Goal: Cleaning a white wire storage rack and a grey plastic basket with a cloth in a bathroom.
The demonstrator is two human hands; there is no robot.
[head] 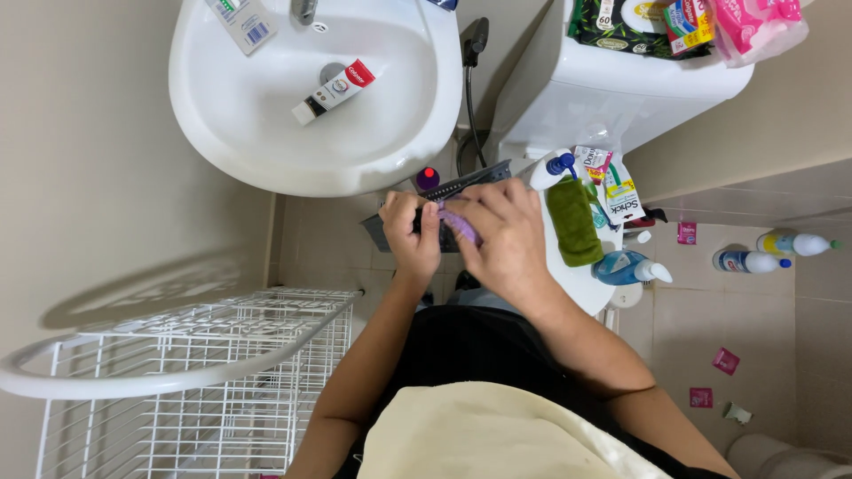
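1. The left hand (411, 232) is curled closed, its fingers folded around one end of a small purple, soft-looking object (459, 223); what kind of thing this is cannot be told.
2. The right hand (508, 232) lies over the other end of the same purple object, fingers bent down onto it, clasping it against the left hand. Only a short strip of purple shows between the two hands.
3. The purple object sits between both hands, just above a dark grey plastic basket (461, 188) and in front of the white ceramic washbasin (222, 115).
4. In the washbasin lies a red-and-white toothpaste tube (334, 90).
5. Beside the right hand, on the closed white toilet lid (568, 275), rest a folded green cloth (572, 222) and a blue plastic bottle with a white nozzle (626, 268), the cloth just beside the hand.
6. A white wire rack (191, 381) stands to the person's left, well apart from the hands.
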